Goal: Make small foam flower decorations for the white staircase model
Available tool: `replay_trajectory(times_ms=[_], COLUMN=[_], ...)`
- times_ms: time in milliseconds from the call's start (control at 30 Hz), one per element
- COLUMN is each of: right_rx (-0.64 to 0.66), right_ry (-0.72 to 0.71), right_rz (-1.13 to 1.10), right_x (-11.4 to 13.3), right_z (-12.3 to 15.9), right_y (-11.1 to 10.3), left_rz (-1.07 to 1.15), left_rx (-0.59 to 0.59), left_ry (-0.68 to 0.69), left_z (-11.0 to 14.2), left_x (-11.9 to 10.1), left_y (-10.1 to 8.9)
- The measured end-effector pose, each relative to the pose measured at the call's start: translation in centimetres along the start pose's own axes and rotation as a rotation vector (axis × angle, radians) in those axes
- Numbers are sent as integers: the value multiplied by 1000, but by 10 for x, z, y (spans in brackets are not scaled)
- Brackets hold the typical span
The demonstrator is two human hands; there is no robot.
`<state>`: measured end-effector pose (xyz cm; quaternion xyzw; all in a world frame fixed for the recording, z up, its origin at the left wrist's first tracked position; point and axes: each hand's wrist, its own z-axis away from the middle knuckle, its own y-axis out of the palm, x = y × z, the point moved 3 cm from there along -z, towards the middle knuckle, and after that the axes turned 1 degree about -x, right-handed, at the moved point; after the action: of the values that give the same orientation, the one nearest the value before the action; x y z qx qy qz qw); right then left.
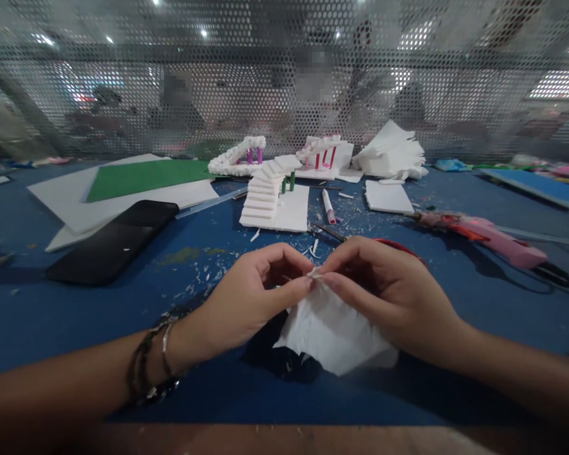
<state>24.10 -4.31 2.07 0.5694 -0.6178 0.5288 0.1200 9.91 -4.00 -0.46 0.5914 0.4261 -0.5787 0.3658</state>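
Note:
A thin white tissue (339, 335) hangs from my fingertips just above the blue table, its top edge bunched into a small pinch. My left hand (251, 294), with bracelets at the wrist, grips that edge between thumb and forefinger. From the other side my right hand (389, 297) pinches the same spot, and its fingers nearly meet the left ones. Behind my hands lies a pair of scissors (329, 232), partly hidden by the right hand. A small white foam staircase model (268, 196) with green posts stands beyond them on a white base.
A black phone (116, 243) lies at left beside white sheets and a green sheet (146, 178). At right rests a pink glue gun (493, 240). Farther back stand two other staircase models, a tissue stack (391, 151) and a perforated metal screen (275, 82). Scraps litter the blue table (208, 385).

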Motion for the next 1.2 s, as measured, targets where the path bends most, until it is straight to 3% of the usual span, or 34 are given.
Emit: replay_trajectory(times_ms=[300, 633, 1200], right_rx=[27, 44, -14], right_ry=[154, 208, 79], right_rz=[-153, -144, 8], right_x=[-4, -5, -3], right_z=[-2, -2, 0], right_y=[2, 1, 1], left_rz=[14, -44, -50], left_rx=[15, -25, 48], left_ry=[13, 16, -57], left_z=[1, -1, -2], left_x=[-1, -1, 2], left_y=[0, 0, 2])
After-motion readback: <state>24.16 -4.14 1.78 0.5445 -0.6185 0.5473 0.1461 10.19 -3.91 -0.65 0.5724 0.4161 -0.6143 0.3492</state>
